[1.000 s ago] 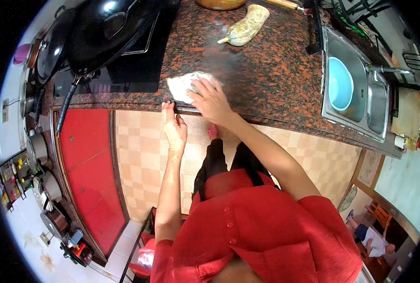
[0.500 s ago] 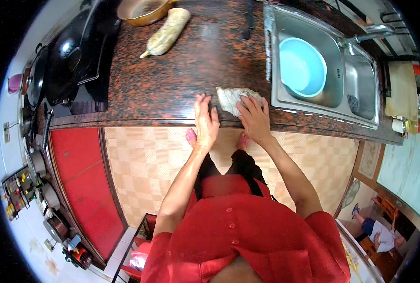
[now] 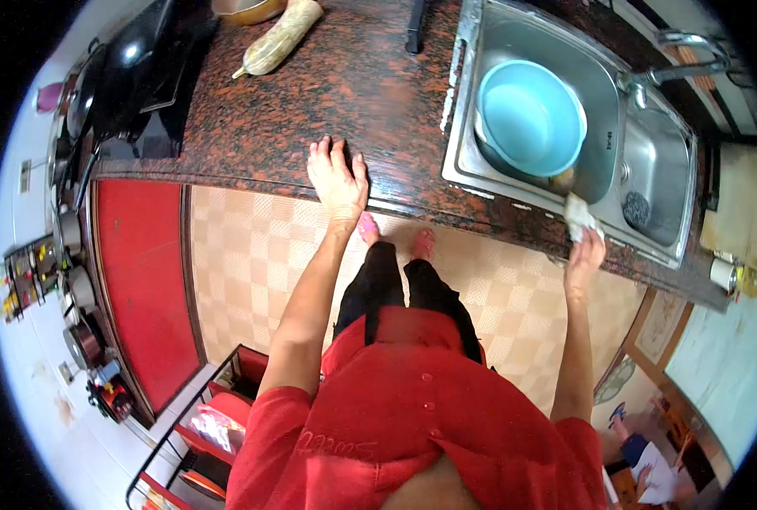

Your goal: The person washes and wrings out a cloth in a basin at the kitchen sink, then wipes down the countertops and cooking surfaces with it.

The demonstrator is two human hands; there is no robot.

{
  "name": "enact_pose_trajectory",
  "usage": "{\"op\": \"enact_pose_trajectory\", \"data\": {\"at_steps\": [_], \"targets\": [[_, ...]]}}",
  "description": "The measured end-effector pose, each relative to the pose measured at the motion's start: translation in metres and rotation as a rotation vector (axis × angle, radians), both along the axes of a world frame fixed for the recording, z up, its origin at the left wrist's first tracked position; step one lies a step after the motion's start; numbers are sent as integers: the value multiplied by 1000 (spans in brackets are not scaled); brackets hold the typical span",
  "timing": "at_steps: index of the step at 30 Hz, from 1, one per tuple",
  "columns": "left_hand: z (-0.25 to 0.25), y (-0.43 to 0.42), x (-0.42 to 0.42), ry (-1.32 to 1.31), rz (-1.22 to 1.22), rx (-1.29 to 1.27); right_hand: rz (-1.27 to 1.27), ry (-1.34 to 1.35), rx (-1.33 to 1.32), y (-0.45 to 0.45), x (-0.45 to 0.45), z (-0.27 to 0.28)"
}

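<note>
A bunched whitish cloth (image 3: pixel 579 218) is gripped in my right hand (image 3: pixel 586 260) at the front rim of the metal sink (image 3: pixel 514 189). My left hand (image 3: pixel 339 180) lies on the front edge of the speckled brown counter (image 3: pixel 268 127), its fingers spread and holding nothing. Inside the larger sink basin sits a light blue basin (image 3: pixel 531 119). A pale, long squash (image 3: pixel 278 39) rests on the counter's far left part.
A yellowish-brown pan (image 3: pixel 249 10) stands behind the squash. The black stove with a wok (image 3: pixel 127 72) is at the left. A faucet (image 3: pixel 676 70) reaches over the sink, and a dark scrubber (image 3: pixel 636 209) lies in the smaller basin. Another person (image 3: pixel 650 463) is at lower right.
My right hand has carried the cloth rightward from the counter to the sink's front rim. My left hand has shifted slightly left along the counter edge. The camera view has turned somewhat.
</note>
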State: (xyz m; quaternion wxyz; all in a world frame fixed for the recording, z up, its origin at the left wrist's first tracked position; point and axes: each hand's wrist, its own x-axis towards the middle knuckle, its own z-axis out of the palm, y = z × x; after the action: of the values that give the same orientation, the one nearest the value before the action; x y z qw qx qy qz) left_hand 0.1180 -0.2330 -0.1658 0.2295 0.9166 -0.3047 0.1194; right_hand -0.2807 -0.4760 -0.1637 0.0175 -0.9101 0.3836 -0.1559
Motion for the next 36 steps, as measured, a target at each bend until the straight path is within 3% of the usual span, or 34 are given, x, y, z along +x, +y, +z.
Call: {"op": "enact_pose_trajectory", "data": {"at_steps": [5,8,16,28,30,32,36], "targets": [[3,-2,0,11,18,20,-199,-160,47,-24,-31,-19],[4,0,0,40,22,39,-298,-170,50,-20,-17,-5],[6,-2,0,70,25,63,-571,-159,-65,-70,-59,-35],[2,-2,0,31,-3,156,-697,-21,-116,-49,-17,-37],[0,-1,-1,16,-7,136,-664,-8,-231,-42,-11,-37],[-1,-8,-1,-1,-10,113,-689,-16,-160,-21,17,-25],[15,-52,-43,257,-433,-214,-460,-166,-135,32,66,-25]]}}
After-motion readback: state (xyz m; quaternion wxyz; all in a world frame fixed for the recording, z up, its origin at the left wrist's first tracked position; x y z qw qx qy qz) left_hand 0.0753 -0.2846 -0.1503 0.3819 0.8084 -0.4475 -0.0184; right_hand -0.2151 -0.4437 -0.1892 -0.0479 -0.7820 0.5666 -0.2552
